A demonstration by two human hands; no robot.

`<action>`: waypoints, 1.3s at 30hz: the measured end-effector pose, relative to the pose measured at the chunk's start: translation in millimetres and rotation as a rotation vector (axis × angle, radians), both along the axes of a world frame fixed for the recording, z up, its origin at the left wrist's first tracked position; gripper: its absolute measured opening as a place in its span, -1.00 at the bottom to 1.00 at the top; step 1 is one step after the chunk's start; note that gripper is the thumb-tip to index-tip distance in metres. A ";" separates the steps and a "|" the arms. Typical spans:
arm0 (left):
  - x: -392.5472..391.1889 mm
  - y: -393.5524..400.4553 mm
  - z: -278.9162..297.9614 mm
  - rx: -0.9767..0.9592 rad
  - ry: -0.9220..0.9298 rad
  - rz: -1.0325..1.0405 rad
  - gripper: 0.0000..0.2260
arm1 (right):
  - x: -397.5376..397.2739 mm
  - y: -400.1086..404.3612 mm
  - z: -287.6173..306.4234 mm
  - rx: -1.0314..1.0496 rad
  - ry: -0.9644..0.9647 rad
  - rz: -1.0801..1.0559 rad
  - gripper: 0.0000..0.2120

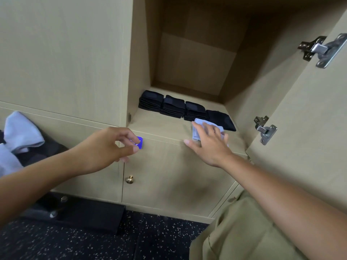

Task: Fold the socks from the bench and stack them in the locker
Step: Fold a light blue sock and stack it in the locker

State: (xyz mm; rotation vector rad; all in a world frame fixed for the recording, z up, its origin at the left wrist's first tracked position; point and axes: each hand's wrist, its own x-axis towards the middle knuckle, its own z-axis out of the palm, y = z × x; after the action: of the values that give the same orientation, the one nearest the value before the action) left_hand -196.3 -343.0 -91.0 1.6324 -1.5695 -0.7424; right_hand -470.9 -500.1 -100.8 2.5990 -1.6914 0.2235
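We see a folded light blue sock (199,126) lying at the near edge of the locker shelf (161,126), toward its right side, under the right hand (208,143). That hand lies palm down on top of it with its fingers (207,128) spread and fairly straight, the thumb pointing left along the shelf's front edge; the right forearm reaches in from the lower right. Just beyond the sock, farther in on the shelf, a row of folded dark socks (172,106) runs from left to right: three tall stacks side by side, then a lower pile (221,120) at the right end, just beside the light blue sock.

The left hand (112,145) hangs in front of the locker's lower panel, to the left of the shelf. Its fingers are loosely curled, with thumb and forefinger close together near a small blue tag (139,142) on the panel; we cannot tell whether they touch it. A brass knob (129,179) sits below on the lower door.

At the far left, unfolded light blue socks (20,132) lie in a heap with dark ones on the counter (56,145). The locker door (309,119) stands open on the right, with two metal hinges. The floor (93,241) is dark and speckled.
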 end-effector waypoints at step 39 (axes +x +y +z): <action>209.3 50.3 -60.1 0.270 -0.660 0.682 -0.64 | 165.8 84.5 17.0 0.233 -0.537 0.610 -0.88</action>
State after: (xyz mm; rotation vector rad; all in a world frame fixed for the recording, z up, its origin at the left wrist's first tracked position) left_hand 13.0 -292.7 -151.1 2.5947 -1.1825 -0.0333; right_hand -305.1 -415.7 -83.7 3.3935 -0.9783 0.8489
